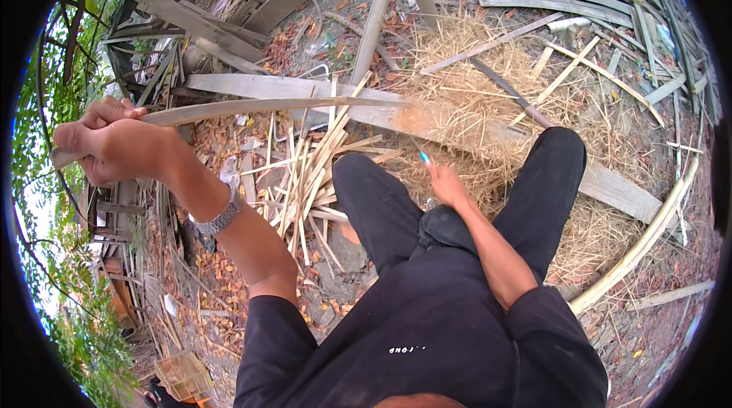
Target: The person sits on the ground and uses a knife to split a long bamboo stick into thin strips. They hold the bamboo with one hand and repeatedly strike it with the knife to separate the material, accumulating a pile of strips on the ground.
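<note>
My left hand, raised at the far left, is closed around one end of a long bamboo slat. The slat runs to the right, and its other end reaches over the wide plank near the straw-coloured shavings. Between my knees, my right hand is closed on a small knife with a blue handle. Its narrow blade is blurred and hard to make out. Below the slat lies a loose pile of thin split strips, beside my left knee.
A wide plank crosses in front of me, partly under shavings. A machete lies on the shavings near my right knee. A curved bamboo length rests at right. Boards are stacked far left, long slats far right.
</note>
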Demonstrator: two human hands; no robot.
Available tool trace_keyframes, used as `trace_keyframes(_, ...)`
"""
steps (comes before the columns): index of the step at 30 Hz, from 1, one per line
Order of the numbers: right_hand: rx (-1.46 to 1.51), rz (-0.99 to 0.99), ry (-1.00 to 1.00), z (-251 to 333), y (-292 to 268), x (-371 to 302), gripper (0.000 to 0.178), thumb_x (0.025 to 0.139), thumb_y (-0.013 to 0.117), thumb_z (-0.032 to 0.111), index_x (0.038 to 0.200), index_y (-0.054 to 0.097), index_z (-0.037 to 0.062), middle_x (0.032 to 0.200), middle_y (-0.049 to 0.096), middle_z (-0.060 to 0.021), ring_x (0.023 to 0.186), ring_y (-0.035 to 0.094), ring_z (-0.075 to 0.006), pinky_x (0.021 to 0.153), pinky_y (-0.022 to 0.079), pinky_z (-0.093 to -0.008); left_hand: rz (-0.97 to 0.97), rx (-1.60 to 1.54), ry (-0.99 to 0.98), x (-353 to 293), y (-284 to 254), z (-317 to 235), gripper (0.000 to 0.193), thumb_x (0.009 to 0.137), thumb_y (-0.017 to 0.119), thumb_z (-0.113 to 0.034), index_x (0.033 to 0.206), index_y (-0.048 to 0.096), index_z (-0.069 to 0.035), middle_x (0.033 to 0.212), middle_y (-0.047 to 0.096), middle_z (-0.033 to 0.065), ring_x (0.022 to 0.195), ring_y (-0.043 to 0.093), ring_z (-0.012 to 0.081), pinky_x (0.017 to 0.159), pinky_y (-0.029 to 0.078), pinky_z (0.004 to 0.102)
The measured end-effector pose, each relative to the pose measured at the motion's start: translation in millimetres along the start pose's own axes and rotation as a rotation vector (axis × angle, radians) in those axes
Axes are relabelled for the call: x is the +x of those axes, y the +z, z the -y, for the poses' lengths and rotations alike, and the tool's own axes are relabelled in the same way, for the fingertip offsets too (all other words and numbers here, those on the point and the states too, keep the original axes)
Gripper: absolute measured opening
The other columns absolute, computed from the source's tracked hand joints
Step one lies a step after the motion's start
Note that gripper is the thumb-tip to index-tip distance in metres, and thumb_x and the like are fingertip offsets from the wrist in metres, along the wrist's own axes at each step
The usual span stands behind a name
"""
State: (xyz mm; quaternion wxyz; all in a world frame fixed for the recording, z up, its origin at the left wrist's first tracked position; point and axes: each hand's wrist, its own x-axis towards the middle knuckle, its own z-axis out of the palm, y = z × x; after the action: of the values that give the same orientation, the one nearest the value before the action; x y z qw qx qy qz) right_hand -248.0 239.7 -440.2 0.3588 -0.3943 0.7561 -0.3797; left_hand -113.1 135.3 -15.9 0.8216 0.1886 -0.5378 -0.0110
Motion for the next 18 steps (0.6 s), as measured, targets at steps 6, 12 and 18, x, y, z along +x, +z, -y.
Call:
trace_keyframes(6,0.191,-0.107,-0.251,92.5,-33.8,-5.7,0.052,0.097,0.033,0.038,0.079,0.058,-0.0044,0.074,0.059,-0.0291,0.074,0.058,-0.0457,0.068,0.041,-0.0517,0.041,0.029,0.048,-6.6,11.0,-14.0,0.054,0.096,0.037,-0.048,0.055,0.024,-0.015,0.041,0.030,0.0031,0.037,0.029,0.0119,0.042,0.031,0.0253)
trace_keyframes(12,0.183,-0.158,-0.298,157.9,-38.1,-11.2,0.041,0.096,0.039,0.034,0.084,0.054,-0.0027,0.060,0.055,-0.0270,0.059,0.055,-0.0456,0.056,0.042,-0.0500,0.050,-0.038,0.024,-11.6,29.0,-18.5,0.055,0.097,0.038,-0.040,0.050,0.031,-0.012,0.041,0.032,0.0060,0.039,0.029,0.0151,0.044,0.028,0.0278)
trace_keyframes(18,0.012,-0.335,-0.417,139.6,-5.9,13.0,0.035,0.095,0.044,0.030,0.084,0.055,-0.0010,0.051,0.052,-0.0245,0.051,0.055,-0.0453,0.046,0.043,-0.0522,0.172,-0.035,0.068,17.5,9.9,11.5,0.052,0.097,0.036,-0.029,0.049,0.034,-0.011,0.043,0.039,0.0072,0.036,0.032,0.0154,0.039,0.030,0.0259)
